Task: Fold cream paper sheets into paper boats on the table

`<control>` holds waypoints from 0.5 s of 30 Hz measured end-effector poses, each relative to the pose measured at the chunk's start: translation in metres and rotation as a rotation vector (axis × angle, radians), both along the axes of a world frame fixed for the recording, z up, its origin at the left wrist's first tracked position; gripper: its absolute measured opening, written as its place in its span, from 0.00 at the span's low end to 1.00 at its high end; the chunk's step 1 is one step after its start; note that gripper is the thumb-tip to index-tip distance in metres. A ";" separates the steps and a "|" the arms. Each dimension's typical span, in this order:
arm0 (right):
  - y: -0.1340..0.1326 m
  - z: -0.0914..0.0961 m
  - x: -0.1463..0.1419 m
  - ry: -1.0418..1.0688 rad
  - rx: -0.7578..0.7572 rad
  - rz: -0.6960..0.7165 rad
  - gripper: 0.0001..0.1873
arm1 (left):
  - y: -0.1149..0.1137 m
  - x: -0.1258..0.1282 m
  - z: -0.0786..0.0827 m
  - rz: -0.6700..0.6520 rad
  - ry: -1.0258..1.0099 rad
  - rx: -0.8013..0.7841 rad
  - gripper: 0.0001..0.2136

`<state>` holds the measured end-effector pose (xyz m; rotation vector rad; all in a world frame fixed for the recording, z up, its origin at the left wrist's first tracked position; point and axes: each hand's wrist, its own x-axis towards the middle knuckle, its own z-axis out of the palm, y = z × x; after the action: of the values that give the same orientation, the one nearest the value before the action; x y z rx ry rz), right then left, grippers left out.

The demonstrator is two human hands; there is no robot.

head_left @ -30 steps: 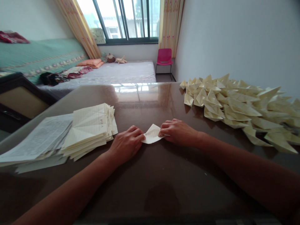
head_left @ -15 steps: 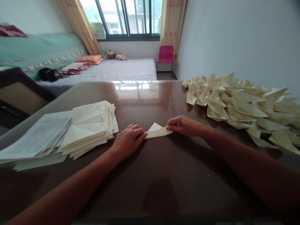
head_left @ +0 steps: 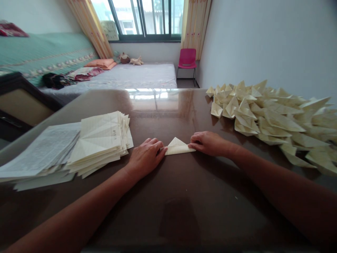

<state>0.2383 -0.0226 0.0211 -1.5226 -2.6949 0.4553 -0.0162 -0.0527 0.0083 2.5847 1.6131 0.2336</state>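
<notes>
A small folded sheet of cream paper (head_left: 178, 147) lies on the brown glossy table between my hands, a triangular peak rising behind its long flat band. My left hand (head_left: 147, 154) pinches the band's left end, thumb and fingers closed on it. At the other end, my right hand (head_left: 206, 143) grips the paper's right tip between thumb and curled fingers. To the left of my left hand sits a stack of creased cream sheets (head_left: 101, 135), partly over printed grey-white sheets (head_left: 42, 147).
A large heap of folded paper boats (head_left: 276, 116) covers the table's right side, by the wall. Beyond the table's far edge (head_left: 158, 90) are a bed (head_left: 147, 75) and a pink chair (head_left: 187, 59). A dark wooden cabinet or headboard (head_left: 26, 91) stands at left.
The view has shifted slightly. Both hands stay on the paper's ends; the right hand has lowered a little onto its tip, and the band looks flatter and straighter.
</notes>
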 end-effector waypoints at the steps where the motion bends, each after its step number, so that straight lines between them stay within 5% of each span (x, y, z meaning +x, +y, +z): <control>1: -0.002 0.000 -0.001 -0.038 0.023 -0.008 0.17 | 0.000 0.001 0.000 0.002 0.017 0.011 0.15; 11: -0.010 0.005 -0.008 -0.235 0.108 -0.034 0.20 | -0.004 0.002 -0.007 0.006 0.019 0.126 0.11; 15: -0.011 0.005 -0.009 -0.238 0.108 -0.038 0.19 | -0.007 0.005 -0.007 -0.249 0.012 0.242 0.15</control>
<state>0.2298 -0.0334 0.0266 -1.6924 -2.8015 0.1319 -0.0113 -0.0598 0.0015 2.9378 1.3201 0.4171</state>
